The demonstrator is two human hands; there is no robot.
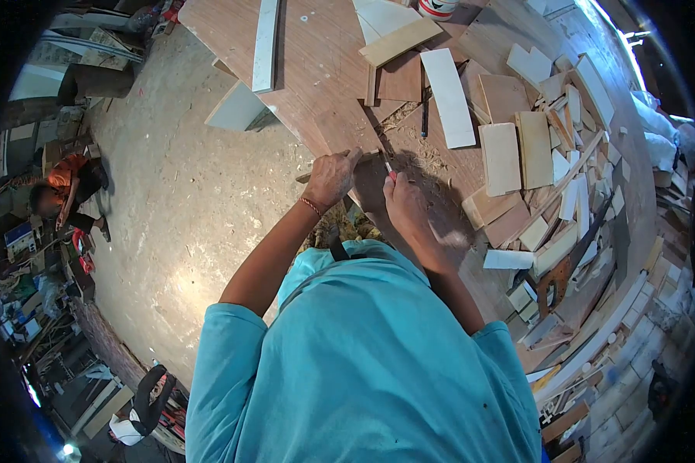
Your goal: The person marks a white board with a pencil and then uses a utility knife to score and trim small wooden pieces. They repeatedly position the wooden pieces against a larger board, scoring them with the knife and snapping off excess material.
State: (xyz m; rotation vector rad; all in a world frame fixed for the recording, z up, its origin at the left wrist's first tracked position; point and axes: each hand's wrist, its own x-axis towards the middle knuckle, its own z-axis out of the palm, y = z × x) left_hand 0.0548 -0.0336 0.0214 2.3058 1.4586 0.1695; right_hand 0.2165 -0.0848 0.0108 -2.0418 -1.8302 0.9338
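Observation:
My left hand (332, 177), with a bracelet at the wrist, is closed over a narrow wooden piece (371, 155) at the edge of the wooden table (324, 100). My right hand (406, 202) grips a small tool (389, 164) with a red handle and a slim metal shaft; its exact kind is too small to make out. The tool's tip is close to the wooden piece, just right of my left fingers. Wood shavings (434, 158) lie around and beyond my right hand. A dark pencil-like stick (425, 114) rests farther up the table.
A white-faced strip (266, 46) and a white panel (449, 99) lie on the table. Wood offcuts (501, 160) are heaped on the right, with a handsaw (553, 285) among them. A white tub (439, 8) stands at the top. Two other people (73, 189) are off to the left.

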